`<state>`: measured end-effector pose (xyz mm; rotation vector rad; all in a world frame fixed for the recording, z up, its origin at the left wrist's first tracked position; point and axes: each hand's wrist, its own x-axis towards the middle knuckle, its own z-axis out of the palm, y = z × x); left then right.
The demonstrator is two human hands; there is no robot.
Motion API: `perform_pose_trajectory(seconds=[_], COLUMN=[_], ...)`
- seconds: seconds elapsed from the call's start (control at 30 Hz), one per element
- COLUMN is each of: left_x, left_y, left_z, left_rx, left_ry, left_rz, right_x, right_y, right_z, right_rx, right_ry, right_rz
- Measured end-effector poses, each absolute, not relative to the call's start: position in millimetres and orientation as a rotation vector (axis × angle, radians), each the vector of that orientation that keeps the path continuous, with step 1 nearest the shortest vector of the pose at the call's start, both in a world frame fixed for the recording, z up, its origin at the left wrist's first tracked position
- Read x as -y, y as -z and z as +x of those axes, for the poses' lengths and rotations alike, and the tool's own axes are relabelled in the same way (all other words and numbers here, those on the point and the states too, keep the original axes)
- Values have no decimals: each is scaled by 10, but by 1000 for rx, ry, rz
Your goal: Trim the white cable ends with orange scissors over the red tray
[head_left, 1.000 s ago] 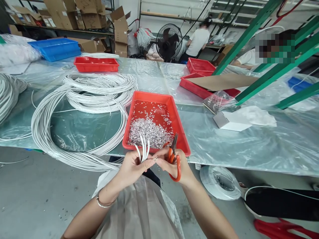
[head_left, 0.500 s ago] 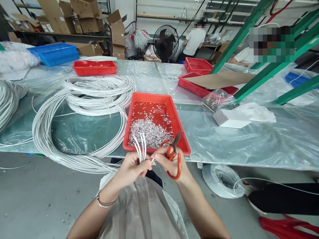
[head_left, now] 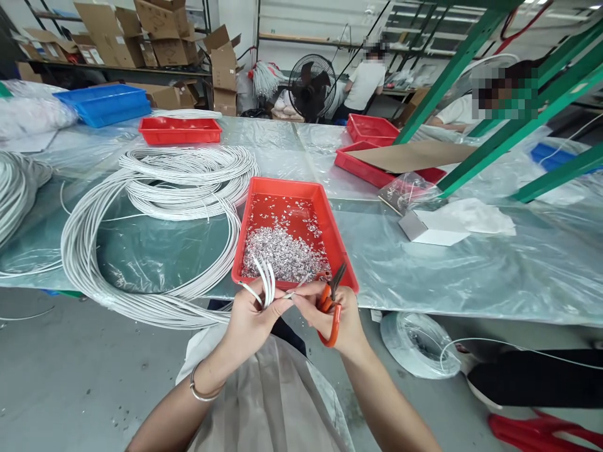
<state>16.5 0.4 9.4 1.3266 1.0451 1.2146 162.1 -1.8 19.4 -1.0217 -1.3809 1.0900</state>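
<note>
My left hand [head_left: 249, 323] is closed around several white cable ends [head_left: 269, 282] that stick up past my fingers. My right hand [head_left: 346, 323] has orange-handled scissors [head_left: 335, 329] hooked in it, the dark blades pointing up and away. Its thumb and forefinger pinch the tip of one cable against my left fingertips; the exact spot is partly hidden. Just beyond my hands lies a red tray [head_left: 336, 235] with a heap of small silvery metal pieces [head_left: 282, 254]. The held cables trail from a big white cable coil [head_left: 85, 251] on the left.
The table [head_left: 424, 276] is covered in clear plastic sheet. To the right, a white box [head_left: 436, 229] and green metal posts [head_left: 471, 160] stand. Further red trays [head_left: 180, 130] and a blue bin [head_left: 106, 105] sit behind. A co-worker [head_left: 502, 97] is at the right; another person [head_left: 365, 81] is farther back.
My fingertips have come together on one cable end. Another cable end now leans left, apart from the bundle. The scissors stay in my right hand, turned slightly.
</note>
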Motion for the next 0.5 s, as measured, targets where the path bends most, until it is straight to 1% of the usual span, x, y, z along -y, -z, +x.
perform_pose_trajectory(seconds=[0.27,0.5], left_x=[11,-20], left_y=[-68,-172], left_z=[161,21], left_rx=[-1141,-749], left_ry=[-1272,-818], left_rz=[1521,1191], right_x=[28,-18], right_y=[-248,-306], right_z=[1589,1655], right_rx=[1310,1545], right_ry=[-1070,-1109], right_rz=[-1061,-1020])
